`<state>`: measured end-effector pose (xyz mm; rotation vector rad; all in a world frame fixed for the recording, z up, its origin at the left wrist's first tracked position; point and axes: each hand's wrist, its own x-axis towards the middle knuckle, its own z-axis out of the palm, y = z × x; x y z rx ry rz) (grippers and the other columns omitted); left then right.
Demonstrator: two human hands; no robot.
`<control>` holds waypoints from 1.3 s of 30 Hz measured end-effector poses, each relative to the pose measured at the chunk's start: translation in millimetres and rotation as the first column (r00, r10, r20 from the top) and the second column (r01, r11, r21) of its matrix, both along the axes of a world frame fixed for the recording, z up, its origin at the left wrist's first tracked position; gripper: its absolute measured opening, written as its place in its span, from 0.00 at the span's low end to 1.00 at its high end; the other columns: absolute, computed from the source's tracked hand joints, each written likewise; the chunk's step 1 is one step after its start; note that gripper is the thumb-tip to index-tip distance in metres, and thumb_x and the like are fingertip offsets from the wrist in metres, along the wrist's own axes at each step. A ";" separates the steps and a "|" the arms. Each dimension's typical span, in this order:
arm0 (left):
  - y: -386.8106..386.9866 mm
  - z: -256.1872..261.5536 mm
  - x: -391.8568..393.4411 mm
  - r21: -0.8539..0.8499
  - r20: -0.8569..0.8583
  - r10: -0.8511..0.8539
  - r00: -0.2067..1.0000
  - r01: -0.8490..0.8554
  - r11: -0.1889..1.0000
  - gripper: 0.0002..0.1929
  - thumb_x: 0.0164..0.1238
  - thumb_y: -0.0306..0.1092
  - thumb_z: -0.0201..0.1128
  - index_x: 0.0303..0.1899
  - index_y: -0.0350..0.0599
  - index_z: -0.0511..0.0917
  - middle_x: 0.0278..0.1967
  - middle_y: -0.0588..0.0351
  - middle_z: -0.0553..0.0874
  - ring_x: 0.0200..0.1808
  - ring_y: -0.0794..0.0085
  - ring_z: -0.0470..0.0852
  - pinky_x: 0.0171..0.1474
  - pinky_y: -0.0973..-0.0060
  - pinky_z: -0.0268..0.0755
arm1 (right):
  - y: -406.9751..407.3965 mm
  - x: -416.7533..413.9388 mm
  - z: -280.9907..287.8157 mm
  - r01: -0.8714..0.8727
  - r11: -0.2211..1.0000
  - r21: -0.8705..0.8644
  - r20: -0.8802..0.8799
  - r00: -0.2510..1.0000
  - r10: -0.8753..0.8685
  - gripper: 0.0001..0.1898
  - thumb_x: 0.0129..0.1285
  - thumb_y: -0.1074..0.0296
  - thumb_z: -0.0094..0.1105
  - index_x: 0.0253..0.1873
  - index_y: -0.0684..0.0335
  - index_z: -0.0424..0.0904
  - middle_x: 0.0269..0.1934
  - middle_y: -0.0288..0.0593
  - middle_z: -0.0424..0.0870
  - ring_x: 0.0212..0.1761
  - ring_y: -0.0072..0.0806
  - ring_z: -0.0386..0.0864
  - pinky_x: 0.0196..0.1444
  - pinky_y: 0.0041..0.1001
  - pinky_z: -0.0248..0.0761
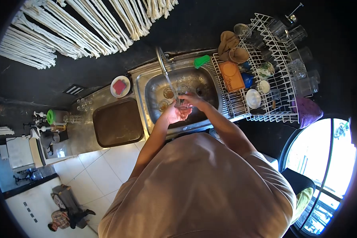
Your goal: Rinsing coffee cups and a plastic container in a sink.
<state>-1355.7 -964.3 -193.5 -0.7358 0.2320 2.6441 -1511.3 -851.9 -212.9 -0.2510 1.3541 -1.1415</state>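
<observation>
Water runs from the metal faucet (161, 61) into the stainless steel sink (148, 89). My left hand (175, 114) is under the stream, palm up, with its fingers spread below my right hand. Just above it, my right hand (193, 99) reaches into the same water with bent fingers. A clear glass seems to lie between the hands, but blur and water make the hold unclear. Beside them in the basin are glasses (168, 92), some with amber liquid or residue. A green sponge or brush (201, 61) lies on the sink's back right rim.
Left of the sink are a brown tray (118, 122) and a white bowl (114, 90) with a pink sponge (119, 87). On the right stands a white wire dish rack (273, 117) with glasses and cups. A person (61, 219) sits far off at lower left.
</observation>
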 end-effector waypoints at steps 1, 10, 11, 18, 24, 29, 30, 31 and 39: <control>-1.5 -2.8 -2.6 -0.019 0.060 0.104 0.993 -0.103 0.994 0.36 0.78 0.66 0.34 0.54 0.39 0.75 0.48 0.42 0.85 0.53 0.57 0.83 0.45 0.66 0.74 | -12.2 5.2 11.8 -0.038 0.995 -0.096 -0.357 0.934 0.001 0.25 0.57 0.41 0.70 0.44 0.58 0.81 0.37 0.38 0.83 0.33 0.35 0.83 0.38 0.31 0.77; -54.4 -2.2 -9.4 -0.391 -0.225 0.392 0.892 -0.451 0.802 0.24 0.75 0.64 0.51 0.47 0.53 0.79 0.33 0.57 0.85 0.23 0.80 0.74 0.28 0.78 0.62 | -71.3 9.5 99.7 -0.498 0.850 0.173 -0.780 0.458 0.427 0.18 0.60 0.48 0.64 0.41 0.59 0.84 0.46 0.52 0.84 0.58 0.43 0.78 0.58 0.39 0.71; -52.5 23.6 -16.8 -0.316 -0.149 0.324 0.934 -0.355 0.880 0.24 0.76 0.63 0.49 0.43 0.52 0.78 0.28 0.61 0.81 0.23 0.80 0.71 0.29 0.79 0.61 | -69.1 -6.9 64.4 -0.597 0.802 0.024 -0.943 0.253 0.216 0.16 0.62 0.51 0.63 0.41 0.58 0.84 0.44 0.51 0.85 0.51 0.45 0.81 0.53 0.39 0.73; -65.4 22.2 -9.2 -0.285 -0.246 0.380 0.892 -0.441 0.851 0.22 0.76 0.60 0.51 0.43 0.51 0.78 0.31 0.65 0.80 0.23 0.81 0.69 0.32 0.78 0.60 | -99.1 -2.4 85.3 -0.598 0.793 -0.121 -0.791 0.541 0.287 0.07 0.59 0.67 0.62 0.40 0.60 0.84 0.33 0.43 0.85 0.34 0.37 0.83 0.42 0.34 0.77; -50.5 17.6 -13.8 -0.417 -0.157 0.445 0.881 -0.468 0.779 0.19 0.76 0.56 0.55 0.47 0.50 0.80 0.36 0.62 0.84 0.27 0.76 0.78 0.36 0.77 0.69 | -71.4 -0.8 82.8 -0.456 0.855 -0.248 -0.787 0.609 0.097 0.14 0.55 0.60 0.71 0.33 0.63 0.78 0.28 0.43 0.83 0.34 0.34 0.83 0.41 0.34 0.75; -30.8 -5.0 -25.1 -0.806 0.073 0.380 0.922 -0.169 0.567 0.21 0.70 0.54 0.64 0.50 0.47 0.76 0.35 0.56 0.86 0.27 0.76 0.83 0.34 0.69 0.81 | -17.0 0.0 6.0 0.016 0.992 0.125 -0.718 0.692 0.079 0.47 0.45 0.40 0.78 0.66 0.60 0.68 0.50 0.45 0.81 0.42 0.34 0.81 0.45 0.33 0.75; -27.0 -11.6 -20.1 -0.861 0.168 0.313 0.935 -0.015 0.509 0.21 0.70 0.54 0.64 0.52 0.48 0.76 0.33 0.56 0.85 0.31 0.76 0.86 0.34 0.70 0.81 | -12.3 10.1 8.4 0.139 0.979 0.151 -0.513 0.858 -0.043 0.52 0.46 0.39 0.78 0.71 0.60 0.62 0.54 0.47 0.79 0.44 0.35 0.80 0.45 0.33 0.74; -22.7 -17.8 -17.8 -0.858 0.180 0.325 0.928 -0.013 0.513 0.21 0.70 0.54 0.64 0.52 0.48 0.76 0.33 0.56 0.85 0.31 0.76 0.86 0.34 0.70 0.81 | -1.4 10.0 14.0 0.094 0.976 0.198 -0.195 0.979 -0.055 0.58 0.48 0.38 0.77 0.76 0.64 0.53 0.60 0.51 0.75 0.52 0.37 0.78 0.50 0.34 0.74; 41.0 1.9 -47.5 -0.804 0.423 -0.036 0.906 0.356 -0.476 0.30 0.57 0.47 0.73 0.54 0.40 0.70 0.40 0.39 0.87 0.43 0.46 0.87 0.46 0.53 0.78 | 60.7 29.3 -6.5 -0.252 0.968 0.017 -0.958 0.274 0.088 0.46 0.47 0.59 0.75 0.71 0.63 0.60 0.62 0.60 0.75 0.61 0.57 0.76 0.62 0.46 0.71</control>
